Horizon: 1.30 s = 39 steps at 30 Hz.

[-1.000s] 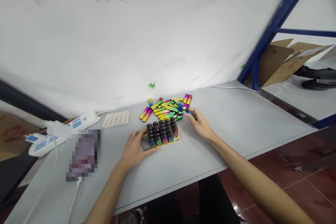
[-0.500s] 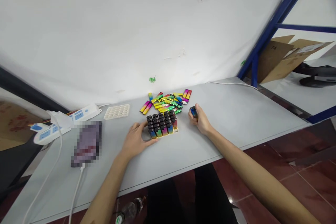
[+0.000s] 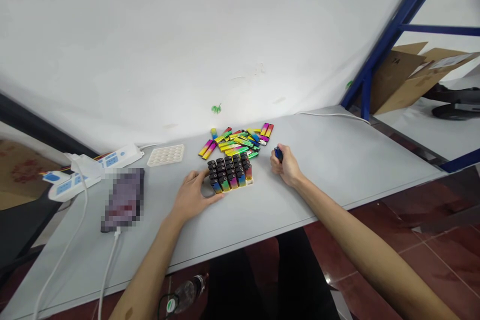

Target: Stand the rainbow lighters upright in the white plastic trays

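Black-topped lighters [image 3: 229, 172] with rainbow-coloured bodies stand upright in tight rows in a pale tray [image 3: 250, 181], whose front right corner shows. My left hand [image 3: 192, 195] grips the left end of this set, thumb along the front and fingers behind; the fingertips are partly hidden. To the right of the tray, my right hand [image 3: 285, 165] is closed around a blue lighter [image 3: 278, 153], its top poking out above the fist. Behind the tray lies a loose pile of lighters [image 3: 238, 142] in yellow, green, pink and blue.
An empty pale tray with holes [image 3: 166, 155] lies at the back left. Left of my arm are a blurred-out phone [image 3: 123, 200] on a white cable and a white power strip [image 3: 112, 158]. A wall [image 3: 187, 60] backs the grey table [image 3: 337, 160]; a blue frame [image 3: 375, 60] stands right.
The blue lighter in my right hand has tilted slightly and sits deeper in the fist. My left hand keeps its place at the tray. The whole view has shifted a little.
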Each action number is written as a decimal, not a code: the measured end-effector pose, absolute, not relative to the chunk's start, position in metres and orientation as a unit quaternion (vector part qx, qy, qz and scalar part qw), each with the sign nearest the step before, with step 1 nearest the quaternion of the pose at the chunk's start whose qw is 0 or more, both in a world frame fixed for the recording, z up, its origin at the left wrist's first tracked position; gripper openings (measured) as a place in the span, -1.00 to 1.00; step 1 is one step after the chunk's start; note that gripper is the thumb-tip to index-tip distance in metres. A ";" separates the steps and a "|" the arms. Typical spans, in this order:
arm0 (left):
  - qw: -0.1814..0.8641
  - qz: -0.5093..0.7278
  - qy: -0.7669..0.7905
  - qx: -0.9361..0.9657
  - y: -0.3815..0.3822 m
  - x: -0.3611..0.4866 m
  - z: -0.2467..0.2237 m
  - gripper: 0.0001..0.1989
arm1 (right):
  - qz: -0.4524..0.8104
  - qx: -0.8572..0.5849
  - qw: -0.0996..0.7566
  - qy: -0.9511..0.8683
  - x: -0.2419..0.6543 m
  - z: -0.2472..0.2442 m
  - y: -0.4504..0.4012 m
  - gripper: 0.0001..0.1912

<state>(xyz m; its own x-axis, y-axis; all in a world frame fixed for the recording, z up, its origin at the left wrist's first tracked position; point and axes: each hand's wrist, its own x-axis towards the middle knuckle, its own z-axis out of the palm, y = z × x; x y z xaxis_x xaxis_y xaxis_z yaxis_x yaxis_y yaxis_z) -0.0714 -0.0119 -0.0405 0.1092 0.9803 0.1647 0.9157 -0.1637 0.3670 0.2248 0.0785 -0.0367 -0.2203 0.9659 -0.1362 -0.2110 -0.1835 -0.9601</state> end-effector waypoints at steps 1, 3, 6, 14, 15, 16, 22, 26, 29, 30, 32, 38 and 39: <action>0.085 0.186 0.640 0.741 -0.012 -0.071 -0.040 -0.27 | 0.642 -0.420 0.460 -0.447 0.225 -0.037 0.078 -0.45; 0.079 0.187 0.638 0.743 -0.012 -0.071 -0.040 -0.27 | 0.648 -0.412 0.461 -0.445 0.225 -0.036 0.078 -0.42; 0.073 0.189 0.635 0.745 -0.012 -0.071 -0.041 -0.27 | 0.658 -0.405 0.461 -0.437 0.225 -0.037 0.079 -0.44; 0.068 0.172 0.644 0.742 -0.009 -0.071 -0.043 -0.25 | 0.655 -0.403 0.473 -0.431 0.226 -0.045 0.082 -0.46; 0.067 0.172 0.645 0.742 -0.009 -0.071 -0.043 -0.26 | 0.653 -0.397 0.476 -0.436 0.225 -0.045 0.082 -0.45; 0.066 0.173 0.645 0.741 -0.009 -0.071 -0.044 -0.26 | 0.653 -0.387 0.478 -0.442 0.225 -0.045 0.081 -0.44; 0.066 0.180 0.640 0.744 -0.010 -0.072 -0.046 -0.28 | 0.673 -0.318 0.461 -0.484 0.225 -0.039 0.077 -0.66; 0.064 0.180 0.639 0.745 -0.009 -0.073 -0.047 -0.27 | 0.669 -0.294 0.418 -0.540 0.230 -0.040 0.078 -0.73; 0.066 0.178 0.640 0.745 -0.009 -0.074 -0.047 -0.26 | 0.693 -0.272 0.388 -0.544 0.232 -0.044 0.079 -0.69; 0.067 0.177 0.640 0.745 -0.009 -0.074 -0.046 -0.26 | 0.703 -0.268 0.376 -0.541 0.231 -0.045 0.079 -0.68; 0.068 0.176 0.641 0.744 -0.009 -0.074 -0.046 -0.25 | 0.713 -0.268 0.355 -0.543 0.230 -0.047 0.078 -0.67; 0.063 0.181 0.637 0.746 -0.010 -0.073 -0.047 -0.26 | 0.672 -0.291 0.346 -0.586 0.225 -0.046 0.074 -0.67; 0.063 0.183 0.637 0.746 -0.010 -0.073 -0.047 -0.26 | 0.665 -0.295 0.348 -0.592 0.225 -0.046 0.074 -0.67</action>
<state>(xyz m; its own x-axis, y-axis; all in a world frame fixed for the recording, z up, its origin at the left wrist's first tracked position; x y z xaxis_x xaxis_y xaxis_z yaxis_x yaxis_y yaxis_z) -0.0731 -0.0096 -0.0469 0.1210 0.9738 0.1925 0.9279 -0.1798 0.3266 0.2250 0.0737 -0.0464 -0.5838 0.8117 0.0196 -0.1132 -0.0574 -0.9919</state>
